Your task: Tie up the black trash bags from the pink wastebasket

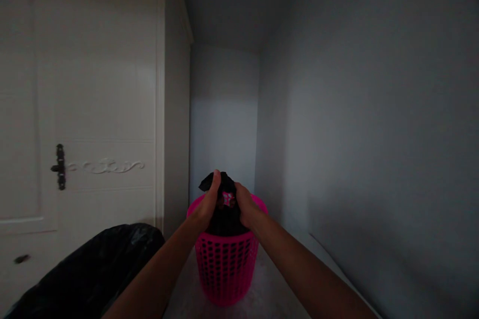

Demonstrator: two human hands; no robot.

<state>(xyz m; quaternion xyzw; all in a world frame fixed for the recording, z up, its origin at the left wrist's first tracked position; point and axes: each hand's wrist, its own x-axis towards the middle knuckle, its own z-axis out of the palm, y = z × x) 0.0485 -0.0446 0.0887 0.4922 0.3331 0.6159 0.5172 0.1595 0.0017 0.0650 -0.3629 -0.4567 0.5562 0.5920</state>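
Above the open top of a pink basket (226, 271), two bare hands held a dark bundle between them. Both forearms came up from the bottom of the view, slanting inward until the hands were close together. The left hand (206, 205) pressed on the bundle's left side with its thumb pointing up, while the right hand (248, 207) curved against the right side, its wrist near the basket's rim. Each hand was partly closed, opened only as wide as the soft black bundle (225, 224) between them; most fingertips were hidden, so how tightly they squeezed could not be told. The bundle sat at the basket's mouth, its top above the rim and its lower part behind the front edge. One small pink and white patch (227, 199) showed on it

Counted out, there were two hands, one bundle, one patch and one basket, which stood upright on a pale surface (279, 291). One large, shiny black bag (101, 259) lay at the lower left, partly behind the left forearm. Beyond it stood one white cupboard (105, 84) with one dark handle (60, 167), one small dark knob (21, 259) and one strip of raised scrollwork (108, 165)
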